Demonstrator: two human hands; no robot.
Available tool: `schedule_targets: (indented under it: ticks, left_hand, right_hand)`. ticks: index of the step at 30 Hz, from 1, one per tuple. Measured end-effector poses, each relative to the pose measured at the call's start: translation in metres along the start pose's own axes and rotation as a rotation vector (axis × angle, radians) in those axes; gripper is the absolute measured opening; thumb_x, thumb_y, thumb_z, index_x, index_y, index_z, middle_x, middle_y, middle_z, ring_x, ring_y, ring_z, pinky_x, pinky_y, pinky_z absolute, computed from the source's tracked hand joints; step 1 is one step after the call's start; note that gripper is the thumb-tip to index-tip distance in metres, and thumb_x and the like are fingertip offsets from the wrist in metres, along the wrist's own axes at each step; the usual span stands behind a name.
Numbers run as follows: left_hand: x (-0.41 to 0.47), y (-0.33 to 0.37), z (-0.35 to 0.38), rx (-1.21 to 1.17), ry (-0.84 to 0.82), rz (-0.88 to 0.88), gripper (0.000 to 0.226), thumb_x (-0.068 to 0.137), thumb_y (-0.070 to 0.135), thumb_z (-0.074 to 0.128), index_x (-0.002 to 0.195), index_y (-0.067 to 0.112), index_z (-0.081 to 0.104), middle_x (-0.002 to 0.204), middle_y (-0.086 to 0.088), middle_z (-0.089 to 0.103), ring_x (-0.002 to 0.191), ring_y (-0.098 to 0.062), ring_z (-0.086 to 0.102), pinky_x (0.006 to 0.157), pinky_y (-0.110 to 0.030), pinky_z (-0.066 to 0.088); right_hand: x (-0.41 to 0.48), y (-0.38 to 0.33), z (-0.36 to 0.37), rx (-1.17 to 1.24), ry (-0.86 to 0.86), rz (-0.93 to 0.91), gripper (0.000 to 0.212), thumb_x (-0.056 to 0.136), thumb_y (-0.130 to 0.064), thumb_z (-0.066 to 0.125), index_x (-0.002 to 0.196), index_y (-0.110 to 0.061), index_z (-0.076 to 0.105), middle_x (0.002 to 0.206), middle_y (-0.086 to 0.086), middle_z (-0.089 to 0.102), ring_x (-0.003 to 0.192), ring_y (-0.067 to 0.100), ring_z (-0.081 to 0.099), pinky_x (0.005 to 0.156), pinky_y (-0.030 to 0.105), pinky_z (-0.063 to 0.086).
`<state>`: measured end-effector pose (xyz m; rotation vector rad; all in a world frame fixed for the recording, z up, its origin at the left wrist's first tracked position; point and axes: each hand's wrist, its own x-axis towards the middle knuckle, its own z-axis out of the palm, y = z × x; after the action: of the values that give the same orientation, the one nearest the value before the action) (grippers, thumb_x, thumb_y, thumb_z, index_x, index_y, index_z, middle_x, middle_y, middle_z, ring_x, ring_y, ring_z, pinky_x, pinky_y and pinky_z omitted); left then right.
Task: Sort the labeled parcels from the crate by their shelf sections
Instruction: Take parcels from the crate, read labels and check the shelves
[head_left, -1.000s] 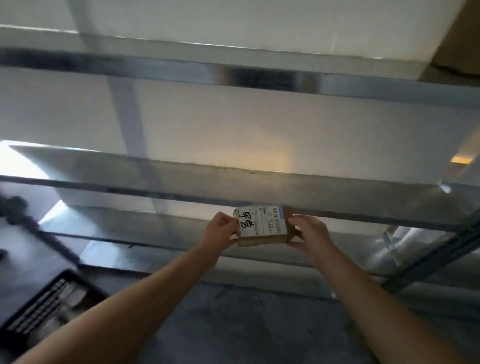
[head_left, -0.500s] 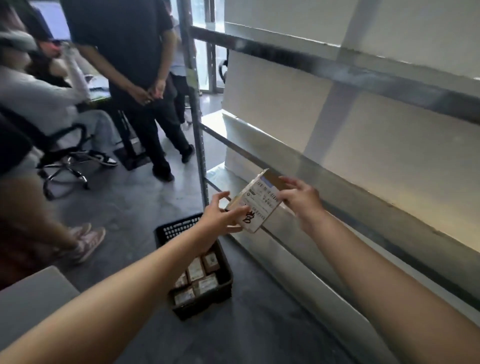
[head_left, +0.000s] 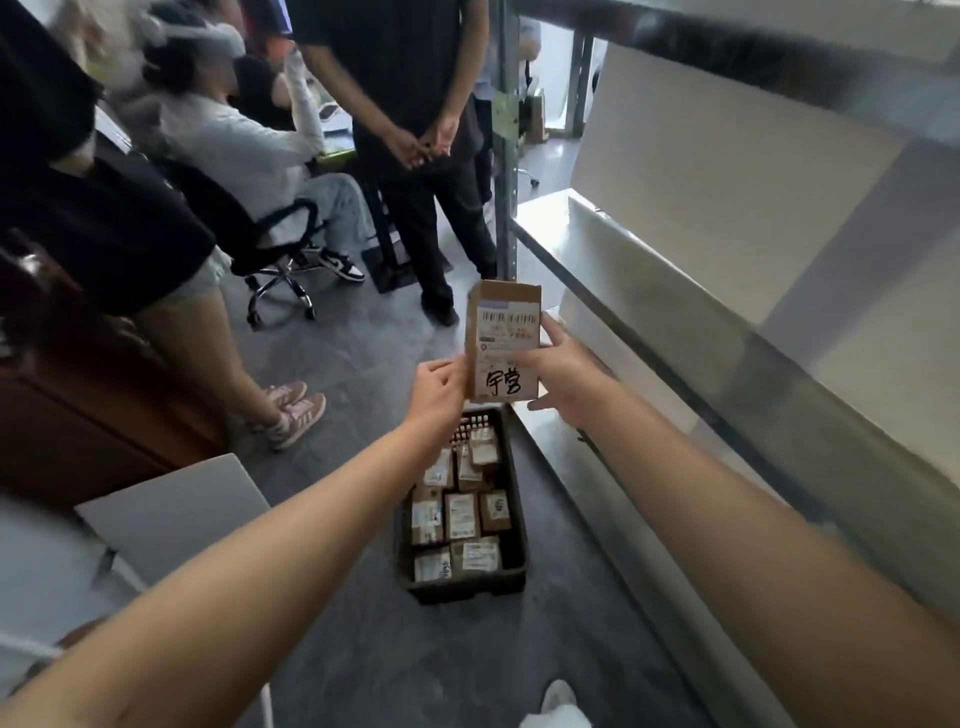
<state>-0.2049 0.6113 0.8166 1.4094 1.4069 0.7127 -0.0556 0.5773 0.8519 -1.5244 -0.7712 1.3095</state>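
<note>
Bare forearms (head_left: 311, 509), white shoe (head_left: 558, 699)

Arms outstretched, left hand (head_left: 439, 387) and right hand (head_left: 566, 374) gripping parcel (head_left: 503, 343)

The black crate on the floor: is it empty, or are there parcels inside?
Not empty. The crate holds many labeled brown parcels, lying label-up side by side across its bottom.

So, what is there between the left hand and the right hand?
In the head view, an upright labeled parcel, held by the left hand and the right hand.
</note>
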Motion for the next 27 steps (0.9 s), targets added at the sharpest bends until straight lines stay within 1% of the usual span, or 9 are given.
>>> schedule_targets:
  ticks: [2,5,7,9,12,16,20,23,27]
  left_hand:
    - [0.008,-0.001,0.006,-0.033,0.015,-0.025,0.041,0.103,0.035,0.045,0.13,0.008,0.06,0.127,-0.006,0.063,0.113,-0.018,0.06,0.1,-0.035,0.048]
    - [0.017,-0.003,0.013,-0.296,0.08,-0.117,0.041,0.103,0.015,0.048,0.143,0.01,0.047,0.128,-0.013,0.063,0.115,-0.026,0.063,0.1,-0.042,0.052]
    - [0.027,-0.007,0.012,-0.301,0.134,-0.139,0.042,0.102,0.009,0.048,0.144,0.01,0.045,0.131,-0.013,0.061,0.116,-0.027,0.062,0.098,-0.043,0.053]
    - [0.038,-0.014,0.007,-0.257,0.151,-0.163,0.043,0.101,0.009,0.05,0.143,0.009,0.047,0.134,-0.014,0.059,0.12,-0.028,0.06,0.101,-0.047,0.05]
    - [0.051,-0.025,-0.008,-0.225,0.185,-0.208,0.04,0.1,0.014,0.053,0.14,0.01,0.052,0.13,-0.014,0.063,0.118,-0.027,0.062,0.102,-0.046,0.05]
    - [0.068,-0.043,-0.024,-0.266,0.194,-0.237,0.035,0.099,0.019,0.056,0.133,0.013,0.057,0.122,-0.013,0.067,0.11,-0.026,0.066,0.098,-0.047,0.053]
    - [0.093,-0.058,-0.031,-0.288,0.202,-0.253,0.038,0.098,0.016,0.057,0.135,0.007,0.055,0.124,-0.016,0.066,0.114,-0.028,0.064,0.101,-0.048,0.05]
    - [0.12,-0.064,-0.037,-0.306,0.176,-0.254,0.041,0.098,0.012,0.058,0.137,0.002,0.053,0.127,-0.019,0.063,0.116,-0.029,0.063,0.103,-0.047,0.049]
    - [0.157,-0.076,-0.063,-0.319,0.137,-0.278,0.04,0.098,0.01,0.057,0.137,0.004,0.054,0.129,-0.017,0.063,0.117,-0.027,0.062,0.103,-0.045,0.049]
  right_hand:
    - [0.022,0.001,-0.011,0.019,-0.09,0.039,0.043,0.094,-0.002,0.055,0.105,-0.044,0.055,0.105,0.0,0.07,0.101,0.028,0.065,0.062,0.038,0.051]
    - [0.053,0.007,-0.013,0.043,-0.168,0.109,0.039,0.095,0.0,0.051,0.123,-0.027,0.057,0.113,0.003,0.069,0.107,0.028,0.063,0.073,0.045,0.055]
    - [0.07,0.013,-0.007,0.041,-0.195,0.135,0.039,0.096,-0.001,0.049,0.128,-0.021,0.054,0.12,0.006,0.067,0.106,0.026,0.063,0.076,0.044,0.056]
    - [0.082,0.019,0.003,0.028,-0.208,0.148,0.037,0.095,0.0,0.048,0.128,-0.018,0.055,0.121,0.007,0.067,0.103,0.025,0.064,0.074,0.044,0.058]
    - [0.096,0.025,0.02,-0.01,-0.246,0.181,0.042,0.095,0.002,0.047,0.132,-0.014,0.053,0.122,0.009,0.066,0.107,0.029,0.064,0.089,0.051,0.055]
    - [0.114,0.025,0.041,-0.033,-0.279,0.176,0.039,0.093,0.002,0.048,0.128,-0.014,0.057,0.119,0.009,0.068,0.101,0.026,0.067,0.082,0.048,0.058]
    - [0.139,0.031,0.055,-0.052,-0.265,0.216,0.047,0.093,0.002,0.048,0.137,-0.014,0.048,0.125,0.008,0.064,0.107,0.027,0.064,0.078,0.044,0.059]
    - [0.162,0.035,0.067,-0.022,-0.237,0.235,0.047,0.093,0.003,0.046,0.137,-0.014,0.047,0.125,0.008,0.063,0.108,0.026,0.064,0.072,0.041,0.059]
    - [0.194,0.041,0.101,-0.01,-0.159,0.266,0.045,0.093,0.0,0.046,0.135,-0.017,0.048,0.125,0.006,0.063,0.109,0.025,0.063,0.082,0.048,0.058]
